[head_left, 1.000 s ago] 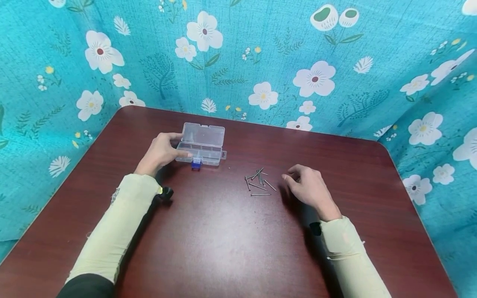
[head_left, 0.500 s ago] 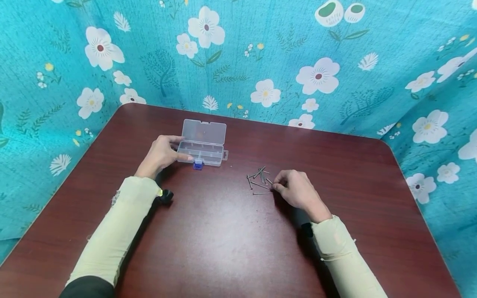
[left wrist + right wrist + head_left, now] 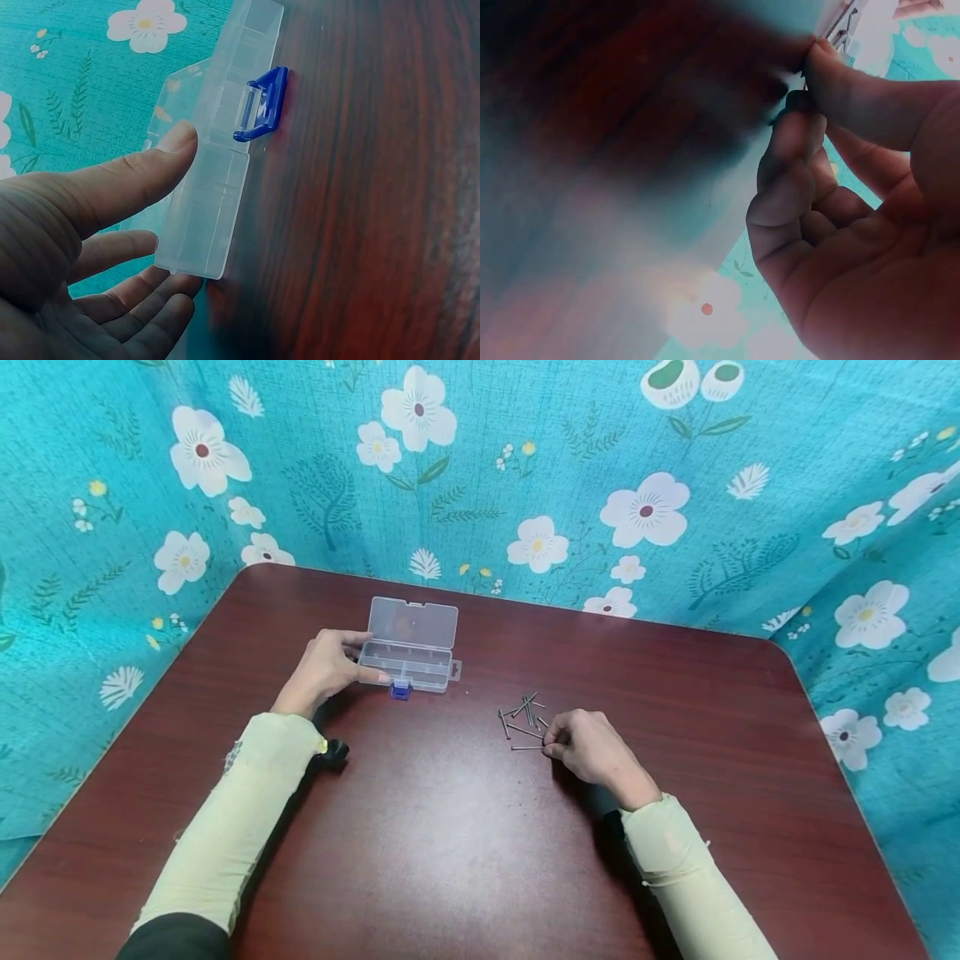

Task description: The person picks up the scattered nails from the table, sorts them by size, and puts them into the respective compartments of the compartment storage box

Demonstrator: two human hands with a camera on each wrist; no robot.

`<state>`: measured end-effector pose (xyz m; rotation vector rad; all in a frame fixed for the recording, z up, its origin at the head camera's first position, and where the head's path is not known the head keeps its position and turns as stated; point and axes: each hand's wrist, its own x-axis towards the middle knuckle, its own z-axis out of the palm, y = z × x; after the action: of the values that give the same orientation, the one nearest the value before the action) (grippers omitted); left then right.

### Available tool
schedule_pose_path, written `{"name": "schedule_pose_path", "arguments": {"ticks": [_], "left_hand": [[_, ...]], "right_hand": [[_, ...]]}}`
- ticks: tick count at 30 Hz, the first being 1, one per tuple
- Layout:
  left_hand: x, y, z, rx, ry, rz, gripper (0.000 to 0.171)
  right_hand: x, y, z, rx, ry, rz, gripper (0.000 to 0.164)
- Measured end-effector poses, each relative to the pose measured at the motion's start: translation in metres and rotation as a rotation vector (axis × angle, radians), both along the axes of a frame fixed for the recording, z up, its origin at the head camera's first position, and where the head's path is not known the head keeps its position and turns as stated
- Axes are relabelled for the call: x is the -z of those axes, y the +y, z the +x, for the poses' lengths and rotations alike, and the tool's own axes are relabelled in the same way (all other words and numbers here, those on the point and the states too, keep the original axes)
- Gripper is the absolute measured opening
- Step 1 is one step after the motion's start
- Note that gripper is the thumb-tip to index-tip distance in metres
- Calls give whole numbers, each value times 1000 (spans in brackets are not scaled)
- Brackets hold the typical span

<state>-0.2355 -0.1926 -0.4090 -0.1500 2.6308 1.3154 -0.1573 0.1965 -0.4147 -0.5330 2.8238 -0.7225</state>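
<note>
A clear plastic storage box (image 3: 423, 682) with small compartments stands with its lid raised at the left middle of the table. My left hand (image 3: 327, 665) holds its left end, thumb along the front wall and the other fingers at the end and behind. A blue latch (image 3: 274, 105) hangs down from the front of the box. My right hand (image 3: 592, 747) is at the right side of a small heap of nails (image 3: 505, 725), thumb and forefinger pinching the end of a nail (image 3: 527, 747) that lies nearest the front. The fingers cover that nail's right end.
A dark red wood-grain table (image 3: 450, 827) lies under everything. Behind it and at both sides hangs a turquoise flowered curtain (image 3: 480, 468). A black wrist device (image 3: 333, 754) shows under the left sleeve.
My right hand has moved left and down to the nails, and its thumb and forefinger have come together at a nail's end. The left hand keeps its hold on the box.
</note>
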Motion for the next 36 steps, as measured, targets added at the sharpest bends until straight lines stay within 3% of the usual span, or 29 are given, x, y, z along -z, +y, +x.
{"name": "schedule_pose_path", "arguments": {"ticks": [4,9,15,18,26,31,36], "left_hand": [[1,0,0,-5,1,0,88],[3,-1,1,-14,-12,10,90],[4,-2,2,-11,-7,18,91],[4,-3,2,-3,-2,17,90],[5,-4,1,-14,7,28,89],[5,-4,2,-13,2,21,91],[5,-3,1,-7,3,21,90]], "right_hand": [[0,-3,1,-15,-6,53,18],[-1,-6,3,-100,-2,144,22],[2,-9,6,-244,149,221,28],[-1,-7,7,-268,185,203,27],[-18,1,-1,-65,6,-21,22],[-12,1,-9,57,-49,-233,15],[-7,-4,-16,194,-167,-468,12]]}}
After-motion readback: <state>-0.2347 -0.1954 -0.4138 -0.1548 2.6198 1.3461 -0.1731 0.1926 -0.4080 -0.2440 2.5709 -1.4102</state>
